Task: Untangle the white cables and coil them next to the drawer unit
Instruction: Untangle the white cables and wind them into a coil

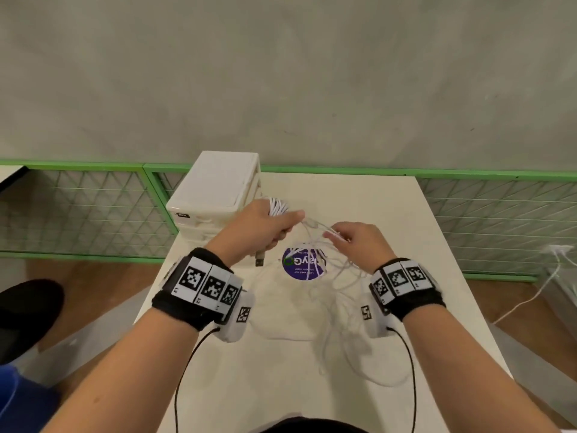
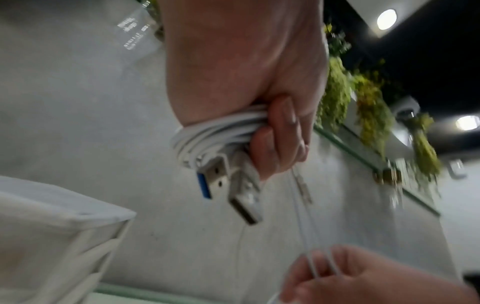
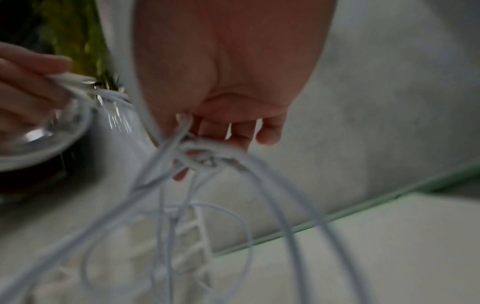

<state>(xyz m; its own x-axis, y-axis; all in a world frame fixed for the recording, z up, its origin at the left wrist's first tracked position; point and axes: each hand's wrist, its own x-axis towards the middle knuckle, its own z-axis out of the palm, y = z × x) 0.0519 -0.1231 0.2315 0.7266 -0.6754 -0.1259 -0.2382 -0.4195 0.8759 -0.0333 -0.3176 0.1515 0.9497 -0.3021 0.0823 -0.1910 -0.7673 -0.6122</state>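
My left hand (image 1: 274,223) is raised above the table beside the white drawer unit (image 1: 215,195) and grips a coiled bundle of white cable (image 1: 278,207). In the left wrist view the coil (image 2: 215,131) sits in the fist with two USB plugs (image 2: 233,189) hanging below it. My right hand (image 1: 346,235) is a little to the right and pinches loose white strands (image 1: 315,228) running from the coil. From there a tangle of white cables (image 1: 337,307) hangs down onto the table. The right wrist view shows strands (image 3: 197,156) looping under the fingers.
The white table (image 1: 390,220) carries a round purple sticker (image 1: 304,264) under the hanging strands. A green-framed mesh fence (image 1: 468,195) runs behind the table. Another white cable (image 1: 530,295) trails on the floor at right. A dark chair (image 1: 25,314) is at left.
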